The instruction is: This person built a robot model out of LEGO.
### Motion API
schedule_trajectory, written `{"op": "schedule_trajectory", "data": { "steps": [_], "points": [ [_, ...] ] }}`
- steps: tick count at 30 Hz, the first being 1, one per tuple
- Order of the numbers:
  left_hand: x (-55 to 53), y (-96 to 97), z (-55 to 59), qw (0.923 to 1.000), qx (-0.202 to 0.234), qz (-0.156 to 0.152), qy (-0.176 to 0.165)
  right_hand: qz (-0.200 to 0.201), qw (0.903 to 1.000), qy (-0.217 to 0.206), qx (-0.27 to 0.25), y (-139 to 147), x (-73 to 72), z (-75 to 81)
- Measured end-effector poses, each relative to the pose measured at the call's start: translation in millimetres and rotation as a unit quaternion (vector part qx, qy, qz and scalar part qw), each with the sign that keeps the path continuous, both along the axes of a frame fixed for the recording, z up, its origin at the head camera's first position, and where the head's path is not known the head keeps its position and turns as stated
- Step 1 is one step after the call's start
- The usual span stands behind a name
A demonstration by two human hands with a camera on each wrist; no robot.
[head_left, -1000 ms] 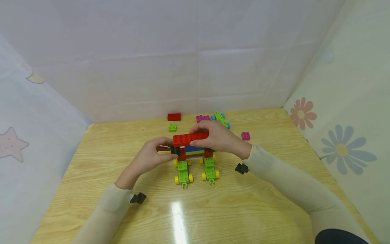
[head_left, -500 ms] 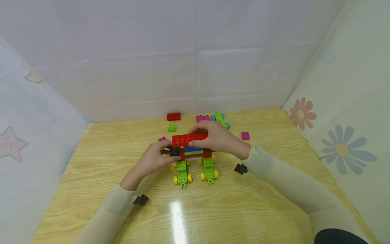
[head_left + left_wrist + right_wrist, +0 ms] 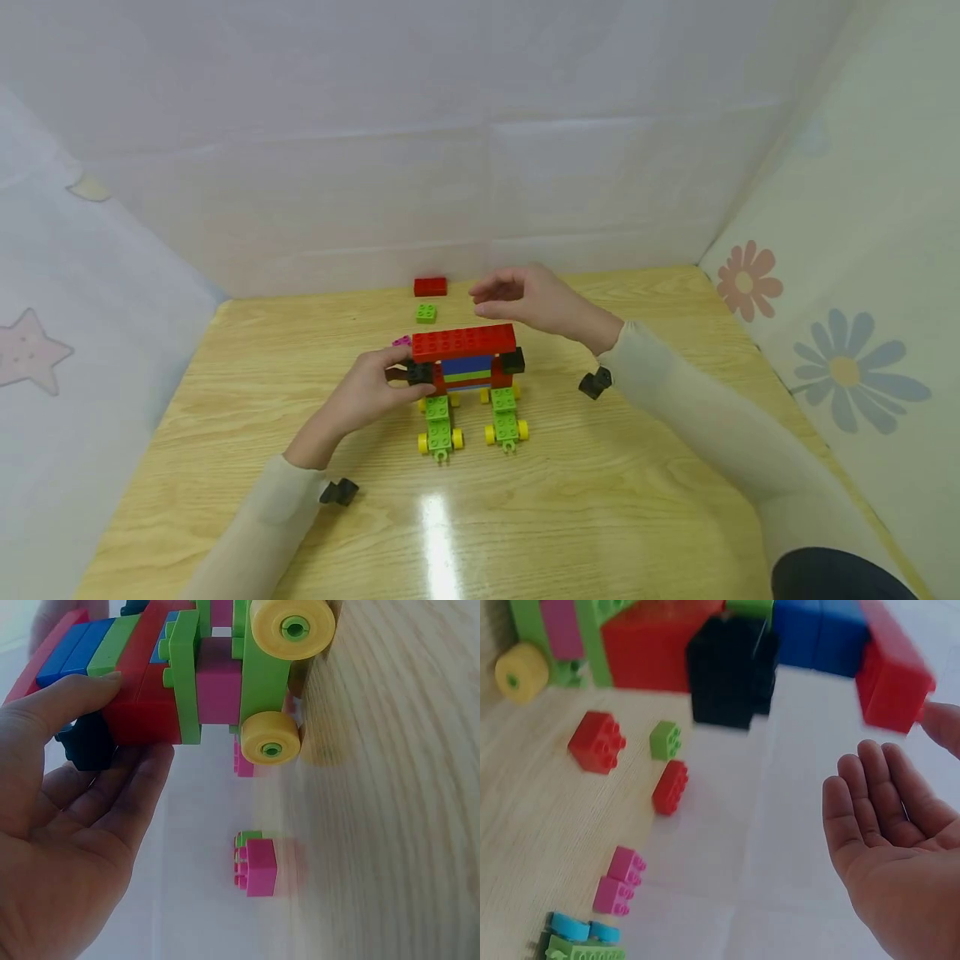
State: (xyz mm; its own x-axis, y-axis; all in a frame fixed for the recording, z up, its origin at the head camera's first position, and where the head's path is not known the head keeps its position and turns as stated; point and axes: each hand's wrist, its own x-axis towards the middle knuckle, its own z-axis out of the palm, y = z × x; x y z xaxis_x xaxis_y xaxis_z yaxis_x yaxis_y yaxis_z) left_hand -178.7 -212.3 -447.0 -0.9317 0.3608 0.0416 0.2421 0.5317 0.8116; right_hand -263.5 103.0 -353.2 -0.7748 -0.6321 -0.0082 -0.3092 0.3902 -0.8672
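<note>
The right grip (image 3: 536,298) has lifted off the long red brick (image 3: 463,342) toward one o'clock; its fingers curve loosely, parted, holding nothing. The left grip (image 3: 366,387) pinches the wheeled build (image 3: 467,367) at its nine-o'clock end, by a black block (image 3: 420,372). The red brick tops the build, long axis roughly nine-to-three, lying at the right grip's eight o'clock and the left's two.

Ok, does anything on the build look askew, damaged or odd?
Nothing stands out. The long red brick lies along the top of the wheeled build, looking roughly in line with it, and the left hand grips one end. I see no breakage; whether every brick is fully pressed home, I can't tell.
</note>
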Motion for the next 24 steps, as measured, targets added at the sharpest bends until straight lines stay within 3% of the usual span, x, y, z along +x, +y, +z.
{"op": "schedule_trajectory", "data": {
  "steps": [6,15,24],
  "points": [
    [1.2,-11.3,0.0,0.9999,-0.011,0.005,-0.011,-0.032,0.9994,-0.002,0.015,-4,-35.4,-16.6],
    [1.3,-39.9,3.2,0.9989,-0.003,0.006,-0.047,-0.057,0.9979,-0.008,0.029,-36,-83.1,-59.2],
    [5.3,-60.2,8.5,0.9979,-0.001,0.007,-0.065,-0.076,0.9966,-0.003,0.031,-72,-120.0,-89.7]
  ]
}}
